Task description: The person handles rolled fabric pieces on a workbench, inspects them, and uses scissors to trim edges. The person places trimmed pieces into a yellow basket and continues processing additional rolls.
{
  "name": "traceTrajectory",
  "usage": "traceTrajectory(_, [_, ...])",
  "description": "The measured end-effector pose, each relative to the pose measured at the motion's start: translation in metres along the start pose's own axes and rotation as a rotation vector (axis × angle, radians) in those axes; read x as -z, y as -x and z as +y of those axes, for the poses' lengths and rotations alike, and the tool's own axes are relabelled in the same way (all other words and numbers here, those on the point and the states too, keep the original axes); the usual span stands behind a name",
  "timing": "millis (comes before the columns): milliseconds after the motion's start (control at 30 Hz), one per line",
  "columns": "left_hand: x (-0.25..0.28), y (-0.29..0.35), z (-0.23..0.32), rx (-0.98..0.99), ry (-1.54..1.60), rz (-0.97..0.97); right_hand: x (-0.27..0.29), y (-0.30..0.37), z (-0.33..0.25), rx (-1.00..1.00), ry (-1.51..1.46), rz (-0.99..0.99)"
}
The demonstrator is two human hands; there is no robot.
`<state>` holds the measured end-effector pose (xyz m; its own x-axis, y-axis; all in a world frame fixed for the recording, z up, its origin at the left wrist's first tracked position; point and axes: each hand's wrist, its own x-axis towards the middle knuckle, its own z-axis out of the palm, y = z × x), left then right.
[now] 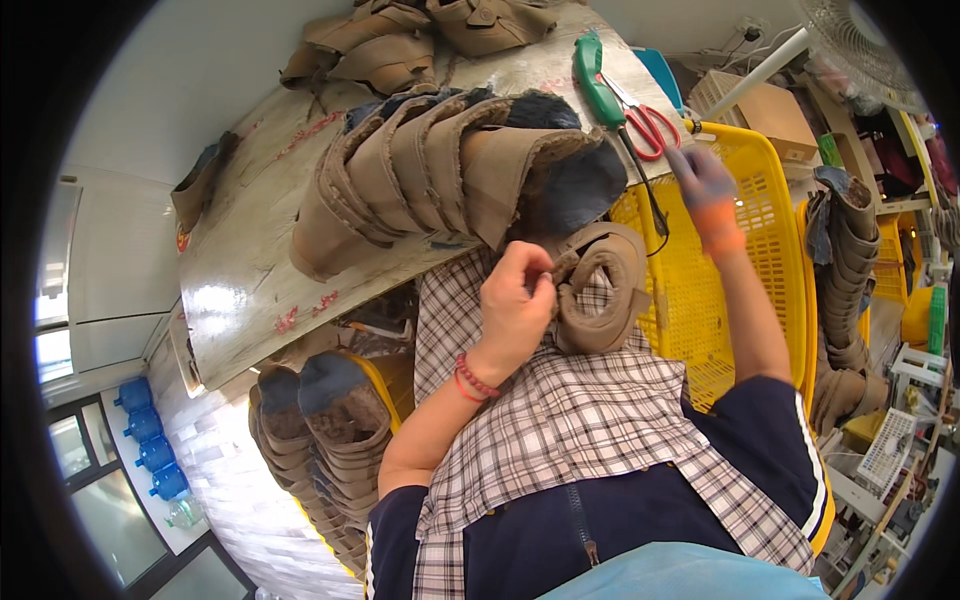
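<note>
A rolled tan boot upper [632, 262] with thick edges rests on my checked apron. At its left edge my left hand [517, 305] is closed, thumb and fingertips pinched against the rim. My right hand [703, 180], in a grey glove with an orange cuff, is beside the table's right edge, smeared by motion. Its fingertips point at the red handles of the scissors [650, 128]; whether they touch cannot be told. Beside the scissors lies a green handheld tool [597, 85] with a black cord. A nested row of tan uppers [405, 175] with dark fuzzy lining lies ahead on the table.
The worn worktable [230, 285] carries more uppers [380, 45] at the back. A yellow plastic basket [775, 240] stands at my right. Stacked uppers [345, 400] stand below the table at left, others [850, 260] far right. A fan [865, 50] is at upper right.
</note>
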<state>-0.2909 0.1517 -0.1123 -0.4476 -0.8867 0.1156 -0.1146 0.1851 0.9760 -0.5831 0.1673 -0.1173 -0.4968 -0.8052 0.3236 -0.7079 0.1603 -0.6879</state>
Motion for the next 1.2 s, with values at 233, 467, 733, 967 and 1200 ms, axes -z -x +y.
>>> traceTrajectory(233, [0.017,0.004,-0.030,0.026,0.563,-0.052,-0.013,0.137,-0.035,-0.568,-0.991,-0.358])
traceTrajectory(467, [0.038,-0.034,-0.019,-0.333,-0.211,0.042,-0.011,0.123,-0.096,-0.389,-0.824,-0.147])
traceTrajectory(733, [0.208,-0.159,-0.067,-0.292,-0.747,0.258,-0.121,0.070,-0.066,-0.331,-1.158,-0.198])
traceTrajectory(967, [0.212,-0.143,-0.038,-0.110,-0.520,0.028,-0.132,0.015,-0.087,0.048,-1.269,-0.565])
traceTrajectory(1200, [0.199,-0.114,0.041,-0.051,-0.576,0.200,-0.143,-0.046,-0.077,-0.237,-1.296,-0.597])
